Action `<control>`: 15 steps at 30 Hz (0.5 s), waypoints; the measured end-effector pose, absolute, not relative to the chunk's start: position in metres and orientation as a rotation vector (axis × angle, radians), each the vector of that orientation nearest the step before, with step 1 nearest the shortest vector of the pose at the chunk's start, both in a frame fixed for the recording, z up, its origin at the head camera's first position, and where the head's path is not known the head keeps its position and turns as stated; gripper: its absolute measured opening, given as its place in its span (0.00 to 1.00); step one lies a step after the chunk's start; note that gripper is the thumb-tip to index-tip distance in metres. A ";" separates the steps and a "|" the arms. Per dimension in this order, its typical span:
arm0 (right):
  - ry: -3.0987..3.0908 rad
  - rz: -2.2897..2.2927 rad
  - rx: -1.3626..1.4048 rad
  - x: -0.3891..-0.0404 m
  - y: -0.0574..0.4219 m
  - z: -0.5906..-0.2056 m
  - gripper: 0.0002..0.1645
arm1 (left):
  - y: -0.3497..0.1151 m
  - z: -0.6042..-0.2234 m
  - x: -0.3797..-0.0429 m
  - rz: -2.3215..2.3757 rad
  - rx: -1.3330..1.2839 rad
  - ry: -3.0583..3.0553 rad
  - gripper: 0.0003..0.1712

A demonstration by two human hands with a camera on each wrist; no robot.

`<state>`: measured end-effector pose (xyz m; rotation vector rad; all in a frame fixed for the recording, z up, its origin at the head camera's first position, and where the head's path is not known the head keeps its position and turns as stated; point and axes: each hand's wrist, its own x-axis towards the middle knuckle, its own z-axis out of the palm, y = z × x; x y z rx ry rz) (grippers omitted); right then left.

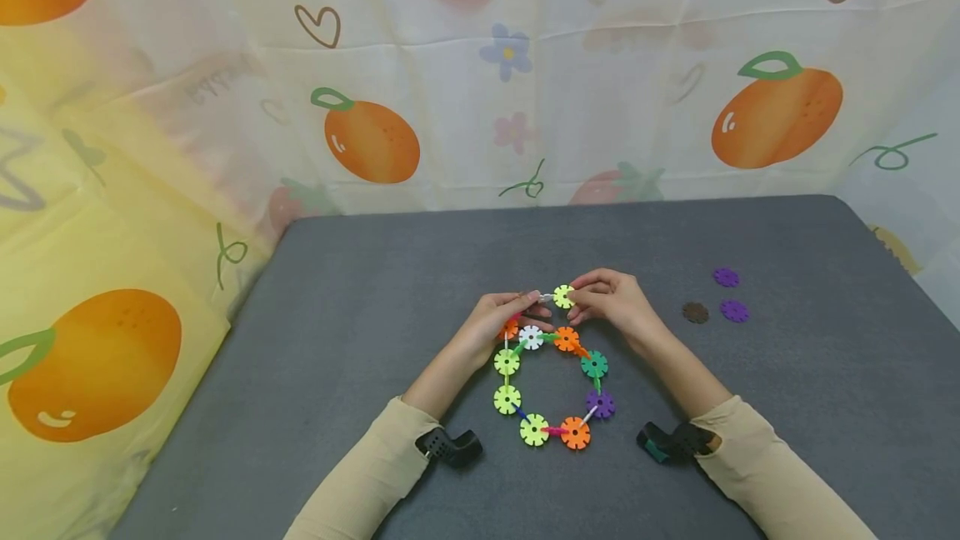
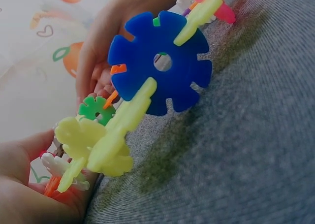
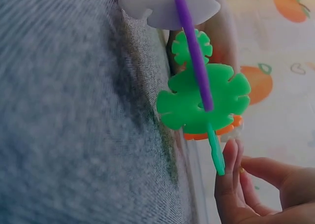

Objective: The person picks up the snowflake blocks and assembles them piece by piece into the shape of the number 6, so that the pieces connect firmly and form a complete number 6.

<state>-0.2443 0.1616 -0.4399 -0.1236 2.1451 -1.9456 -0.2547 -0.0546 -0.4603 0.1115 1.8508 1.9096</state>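
Note:
A ring of colourful notched snowflake discs (image 1: 507,400), slotted together edge to face, lies on the table between the forearms. At the ring's far left side, my left hand (image 1: 483,332) pinches a white snowflake disc (image 1: 546,297), seen nearly edge-on. An orange disc (image 1: 510,328) shows by its palm. My right hand (image 1: 615,304) pinches a yellow-green snowflake disc (image 1: 563,297), which meets the white one. In the left wrist view a blue disc (image 2: 133,51) of the ring partly covers the hands. A green disc (image 3: 197,96) stands before the right fingertips in the right wrist view.
Two loose purple discs (image 1: 726,277) and a brown disc (image 1: 695,312) lie on the grey table (image 1: 360,290) to the right. Behind the table hangs a fruit-patterned cloth (image 1: 450,107). Each wrist wears a black camera band (image 1: 450,446).

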 end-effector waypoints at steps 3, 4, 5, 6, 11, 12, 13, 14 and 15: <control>2.154 -1.929 -0.124 -0.244 0.161 -0.441 0.19 | -0.055 -0.461 -0.255 1.915 0.118 1.852 0.21; 2.158 -1.922 -0.124 -0.245 0.161 -0.441 0.19 | -0.055 -0.462 -0.255 1.916 0.122 1.853 0.21; 2.161 -1.915 -0.124 -0.245 0.161 -0.441 0.19 | -0.055 -0.462 -0.255 1.915 0.125 1.855 0.21; 2.165 -1.908 -0.124 -0.245 0.160 -0.441 0.19 | -0.055 -0.462 -0.255 1.915 0.129 1.856 0.21; 2.209 -1.883 -0.132 -0.244 0.158 -0.440 0.19 | -0.055 -0.462 -0.255 1.909 0.147 1.857 0.20; 2.222 -1.880 -0.132 -0.244 0.157 -0.440 0.18 | -0.055 -0.461 -0.255 1.909 0.151 1.858 0.20; 2.234 -1.878 -0.133 -0.244 0.156 -0.440 0.18 | -0.056 -0.461 -0.255 1.908 0.150 1.857 0.20; 2.248 -1.874 -0.134 -0.244 0.155 -0.440 0.18 | -0.056 -0.461 -0.255 1.907 0.147 1.857 0.20; 2.261 -1.873 -0.132 -0.244 0.155 -0.440 0.18 | -0.056 -0.461 -0.254 1.908 0.144 1.857 0.20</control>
